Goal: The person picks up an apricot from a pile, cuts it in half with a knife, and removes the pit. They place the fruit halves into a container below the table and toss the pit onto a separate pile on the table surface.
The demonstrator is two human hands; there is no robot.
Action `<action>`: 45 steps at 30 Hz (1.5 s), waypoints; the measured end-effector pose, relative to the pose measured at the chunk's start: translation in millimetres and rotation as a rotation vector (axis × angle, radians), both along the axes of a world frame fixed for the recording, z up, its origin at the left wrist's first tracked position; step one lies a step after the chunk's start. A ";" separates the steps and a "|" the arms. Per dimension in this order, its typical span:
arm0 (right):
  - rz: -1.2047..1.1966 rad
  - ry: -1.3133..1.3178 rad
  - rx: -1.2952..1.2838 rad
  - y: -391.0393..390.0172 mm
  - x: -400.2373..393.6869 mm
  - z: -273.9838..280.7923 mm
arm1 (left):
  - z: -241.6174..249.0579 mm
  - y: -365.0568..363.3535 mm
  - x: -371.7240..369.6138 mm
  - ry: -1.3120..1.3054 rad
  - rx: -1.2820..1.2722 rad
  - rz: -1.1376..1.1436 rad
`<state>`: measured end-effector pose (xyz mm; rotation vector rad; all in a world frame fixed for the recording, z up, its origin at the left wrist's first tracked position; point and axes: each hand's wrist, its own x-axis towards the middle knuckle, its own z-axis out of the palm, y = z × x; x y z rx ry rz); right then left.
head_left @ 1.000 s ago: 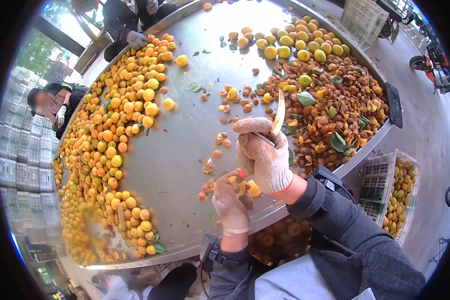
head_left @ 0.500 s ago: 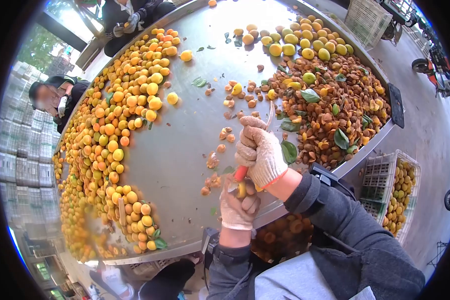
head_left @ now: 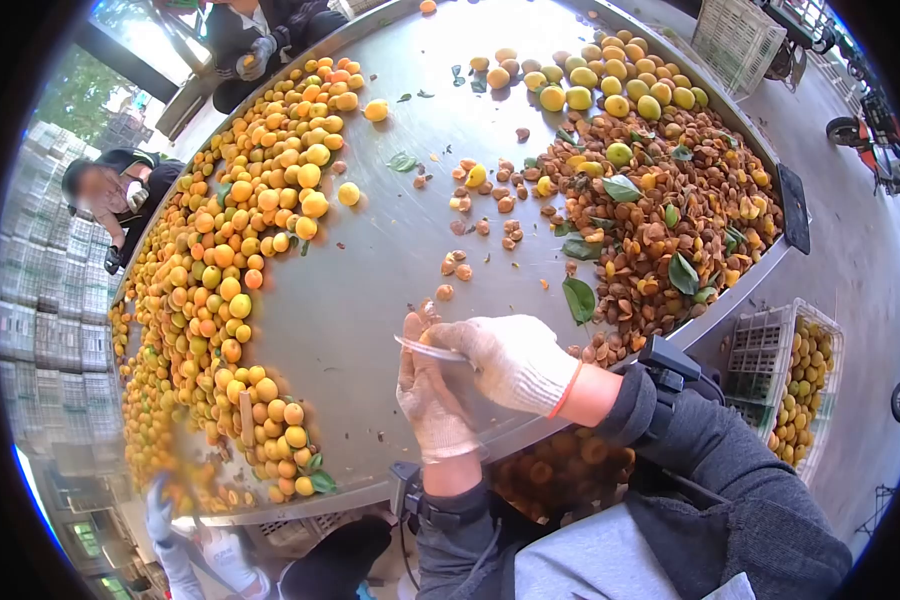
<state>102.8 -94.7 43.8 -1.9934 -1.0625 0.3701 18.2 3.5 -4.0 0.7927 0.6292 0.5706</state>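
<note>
My right hand (head_left: 520,362), in a white knit glove with a red cuff edge, is closed around a knife. Its thin, pale curved blade (head_left: 430,349) points left and crosses in front of my left hand's fingers. My left hand (head_left: 435,405), in a stained glove, is held upright with fingers stretched out over the near edge of the metal table (head_left: 370,270). Brownish pits (head_left: 445,292) lie scattered just beyond its fingertips. The knife handle is hidden inside my right fist.
A long heap of apricots (head_left: 225,250) covers the table's left side. At right lies a pile of pits (head_left: 660,220) with leaves, whole apricots (head_left: 610,75) behind it. A crate of fruit (head_left: 785,385) stands on the floor at right. Other people (head_left: 120,195) work around the table.
My hands have moved left and a little up. The knife has swung from pointing upward to pointing left. The apricot my left hand held is no longer visible, and its fingers have straightened.
</note>
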 end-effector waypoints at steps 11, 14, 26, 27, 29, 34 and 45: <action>0.019 -0.059 -0.088 -12.1 -1.5 3.2 | -4.7 -9.7 -4.4 0.077 -0.074 0.003; -0.195 -0.092 -0.158 -18.1 10.9 10.3 | -5.4 -7.3 -10.8 -0.042 -0.230 -0.027; 0.178 -0.163 -0.183 -30.5 4.5 7.3 | -5.6 -6.7 -20.7 0.037 -0.156 -0.189; 0.195 -0.160 -0.290 -30.0 6.3 9.6 | -7.3 -7.6 -20.3 0.037 -0.156 -0.193; 0.181 -0.157 -0.292 -31.6 7.3 13.1 | -10.3 -9.4 -19.4 0.212 0.188 -0.190; -0.116 0.388 0.281 -35.9 18.3 -3.1 | 28.9 -21.2 -13.3 0.136 -0.023 -0.180; -0.306 0.648 0.543 -68.9 41.5 31.9 | 16.1 -42.2 28.2 1.002 1.692 -0.910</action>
